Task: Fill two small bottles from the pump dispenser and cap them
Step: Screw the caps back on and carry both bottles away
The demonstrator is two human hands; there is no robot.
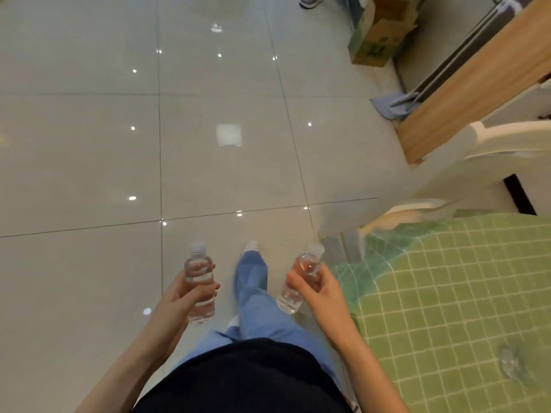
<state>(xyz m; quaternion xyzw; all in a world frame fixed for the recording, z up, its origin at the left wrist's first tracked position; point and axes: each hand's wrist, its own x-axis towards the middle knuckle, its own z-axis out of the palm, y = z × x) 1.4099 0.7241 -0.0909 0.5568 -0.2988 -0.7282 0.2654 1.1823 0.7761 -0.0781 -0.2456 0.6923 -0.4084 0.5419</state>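
We see both bottles held over the floor (89, 150), left of the green-checked bench (447, 293). Left hand (182, 293) curled round the left bottle (202, 308), upright, well left of the bench edge. Right hand (317, 286) wrapped round the right bottle (290, 298), neck tilted toward the bench, just beside its edge. Both look capped; fill level unclear. Cardboard box (378, 31) beyond the bench's far end

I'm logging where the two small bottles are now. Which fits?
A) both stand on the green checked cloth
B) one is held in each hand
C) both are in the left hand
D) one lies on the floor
B: the left hand grips the left bottle, the right hand grips the right bottle, both over the tiled floor.
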